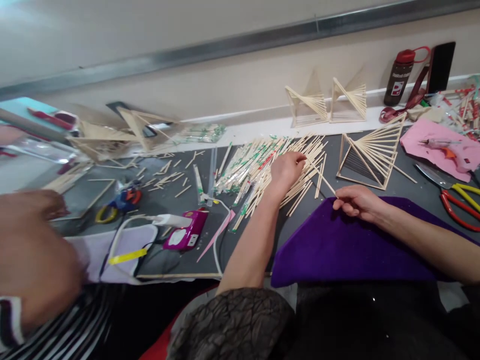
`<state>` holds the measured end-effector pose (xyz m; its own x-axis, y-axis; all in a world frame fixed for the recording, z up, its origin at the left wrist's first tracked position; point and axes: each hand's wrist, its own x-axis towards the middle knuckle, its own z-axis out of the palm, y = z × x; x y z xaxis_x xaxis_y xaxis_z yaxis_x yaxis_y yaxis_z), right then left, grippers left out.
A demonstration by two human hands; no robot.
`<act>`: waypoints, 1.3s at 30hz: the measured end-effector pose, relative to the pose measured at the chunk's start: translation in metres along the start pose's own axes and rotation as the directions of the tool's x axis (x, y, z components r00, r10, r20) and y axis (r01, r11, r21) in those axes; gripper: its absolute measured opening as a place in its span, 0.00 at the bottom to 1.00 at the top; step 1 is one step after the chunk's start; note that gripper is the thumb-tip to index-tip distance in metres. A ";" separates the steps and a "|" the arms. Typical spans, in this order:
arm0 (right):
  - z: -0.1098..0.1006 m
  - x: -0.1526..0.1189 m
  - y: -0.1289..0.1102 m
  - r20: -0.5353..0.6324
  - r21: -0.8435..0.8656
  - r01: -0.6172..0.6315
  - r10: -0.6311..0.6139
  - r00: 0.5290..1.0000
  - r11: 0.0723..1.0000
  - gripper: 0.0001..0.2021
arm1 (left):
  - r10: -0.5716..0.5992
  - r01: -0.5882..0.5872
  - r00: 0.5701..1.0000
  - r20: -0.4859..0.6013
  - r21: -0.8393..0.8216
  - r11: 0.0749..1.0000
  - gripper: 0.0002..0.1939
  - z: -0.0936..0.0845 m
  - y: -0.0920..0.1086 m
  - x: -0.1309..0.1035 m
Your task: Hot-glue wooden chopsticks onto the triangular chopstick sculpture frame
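A thin wooden chopstick (321,176) slants between my two hands. My right hand (356,201) pinches its near end above a purple cloth (337,250). The fingers of my left hand (285,171) are closed at its far end, over a heap of loose chopsticks (258,192), some in clear wrappers with green print. Just beyond my right hand stands a twisted frame of glued sticks (375,152). Red-and-yellow-handled cutters (450,192) lie to the right, and a glue gun (444,150) rests on a pink cloth (416,137).
Two more stick frames (309,107) stand by the wall, near a dark bottle (399,77) and a phone (441,67). A purple power box (186,231) with a white cable lies left of my left arm. Another person's hand (30,250) works at the far left.
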<state>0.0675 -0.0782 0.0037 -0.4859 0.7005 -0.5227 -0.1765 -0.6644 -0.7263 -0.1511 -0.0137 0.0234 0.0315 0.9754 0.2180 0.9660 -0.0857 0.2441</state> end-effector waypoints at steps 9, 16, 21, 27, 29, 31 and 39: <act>-0.011 0.001 0.009 0.216 0.003 0.108 -0.106 0.971 0.994 0.09 | -0.154 0.134 0.970 0.188 0.114 0.984 0.12 0.033 0.000 0.033; -0.012 0.004 0.010 0.250 0.015 0.092 -0.093 0.964 0.996 0.10 | -0.225 0.238 0.963 0.151 -0.074 0.968 0.08 0.034 -0.031 0.051; -0.014 0.004 0.011 0.282 0.045 0.078 -0.088 0.956 0.996 0.17 | -0.302 0.324 0.945 0.127 -0.489 0.810 0.06 0.024 -0.047 0.056; -0.016 0.004 0.015 0.293 0.042 0.088 -0.097 0.951 0.995 0.16 | -0.360 0.325 0.925 0.121 -0.742 0.587 0.13 0.002 -0.051 0.054; -0.017 0.004 0.016 0.287 0.046 0.094 -0.103 0.952 0.995 0.16 | -0.380 0.326 0.917 0.120 -0.774 0.543 0.14 -0.004 -0.053 0.053; -0.017 0.004 0.017 0.277 0.047 0.104 -0.113 0.954 0.994 0.15 | -0.407 0.325 0.906 0.113 -0.804 0.499 0.14 -0.008 -0.055 0.052; -0.015 0.001 0.014 0.255 0.021 0.122 -0.124 0.959 0.992 0.12 | -0.422 0.297 0.899 0.119 -0.872 0.389 0.11 -0.017 -0.060 0.051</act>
<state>0.0772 -0.0833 -0.0136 -0.6625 0.6873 -0.2977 -0.2527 -0.5793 -0.7750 -0.2118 0.0375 0.0360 -0.3485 0.9371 -0.0189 0.1612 0.0798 0.9837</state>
